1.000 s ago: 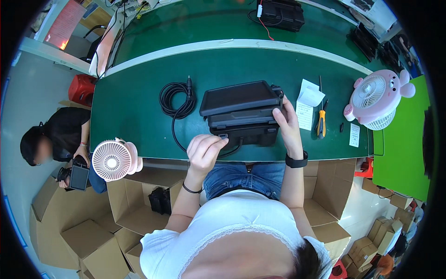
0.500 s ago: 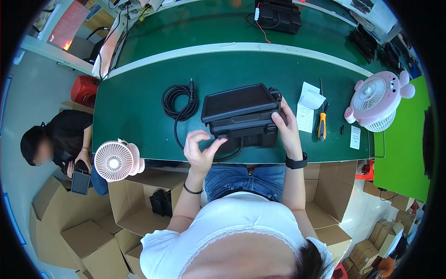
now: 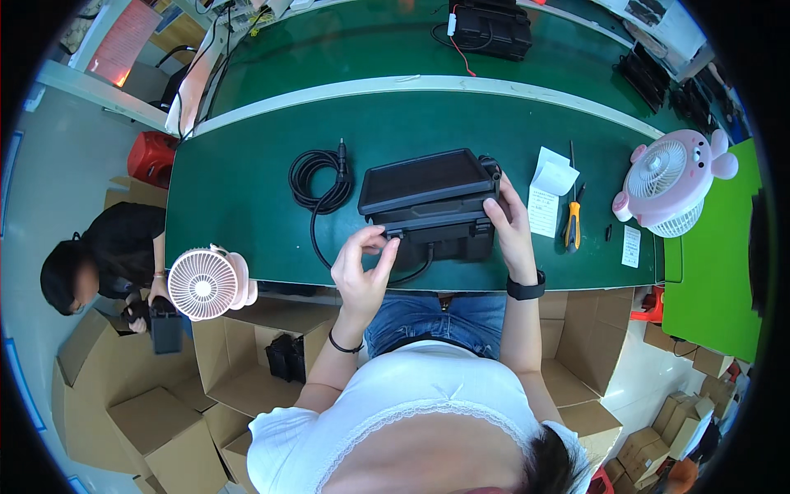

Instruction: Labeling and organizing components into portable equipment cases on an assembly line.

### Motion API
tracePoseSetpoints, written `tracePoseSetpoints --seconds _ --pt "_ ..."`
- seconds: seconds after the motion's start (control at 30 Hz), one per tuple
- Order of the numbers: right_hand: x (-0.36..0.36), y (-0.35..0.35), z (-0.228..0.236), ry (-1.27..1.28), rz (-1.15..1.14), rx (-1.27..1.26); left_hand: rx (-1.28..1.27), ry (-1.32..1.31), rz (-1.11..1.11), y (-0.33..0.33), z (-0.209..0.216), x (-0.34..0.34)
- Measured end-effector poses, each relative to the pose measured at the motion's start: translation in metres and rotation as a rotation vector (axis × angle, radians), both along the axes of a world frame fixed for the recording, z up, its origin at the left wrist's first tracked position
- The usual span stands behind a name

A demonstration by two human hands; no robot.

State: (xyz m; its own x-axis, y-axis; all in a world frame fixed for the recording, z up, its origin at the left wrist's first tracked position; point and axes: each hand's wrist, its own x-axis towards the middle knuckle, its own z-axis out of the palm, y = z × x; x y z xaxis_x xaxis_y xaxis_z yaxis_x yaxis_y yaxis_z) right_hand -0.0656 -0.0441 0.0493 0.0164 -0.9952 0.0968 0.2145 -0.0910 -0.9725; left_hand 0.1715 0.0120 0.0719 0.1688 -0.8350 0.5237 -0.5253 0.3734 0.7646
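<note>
A black hard case [image 3: 436, 218] with a flat dark screen [image 3: 424, 181] in its tilted upper part lies at the middle of the green table. My right hand [image 3: 512, 226] grips its right end, thumb on the front and fingers behind. At the front left corner my left hand [image 3: 362, 267] has its thumb and bent fingers closed about the latch there; the exact contact is partly hidden. A coiled black cable [image 3: 317, 183] with a plug lies left of the case, and its lead runs round in front to the case's underside.
Right of the case lie paper slips [image 3: 546, 193], an orange-handled screwdriver [image 3: 573, 226] and a small black piece [image 3: 609, 233]. A pink fan [image 3: 662, 177] stands far right, another fan [image 3: 204, 284] at the left edge. Cardboard boxes [image 3: 247, 354] sit below; a co-worker [image 3: 123, 255] holds a dark device.
My left hand's fingers have moved up and right, closer to its thumb at the case's corner. My right hand keeps its grip. The co-worker has lowered the device slightly.
</note>
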Motion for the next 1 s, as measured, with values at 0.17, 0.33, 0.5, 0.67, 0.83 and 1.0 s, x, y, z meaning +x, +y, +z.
tracePoseSetpoints --seconds 0.17,0.33,0.5,0.67,0.83,1.0 --pt "0.000 0.001 0.000 0.002 -0.004 0.000 -0.056 -0.137 0.051 -0.001 0.013 -0.002" --pt "0.000 0.002 -0.001 -0.002 -0.006 -0.001 0.090 -0.064 -0.007 0.003 0.017 0.002" --pt "-0.001 0.000 -0.003 0.017 -0.009 -0.002 0.401 0.442 -0.173 0.010 0.025 0.004" --pt "0.000 0.000 -0.002 0.022 -0.011 -0.013 0.138 0.105 -0.103 0.004 0.027 0.004" --pt "0.000 -0.001 -0.005 0.006 -0.011 -0.023 -0.002 -0.087 -0.096 -0.003 0.016 0.009" --pt "0.003 0.001 -0.011 -0.018 -0.047 -0.050 0.056 0.295 -0.054 -0.005 -0.009 -0.002"
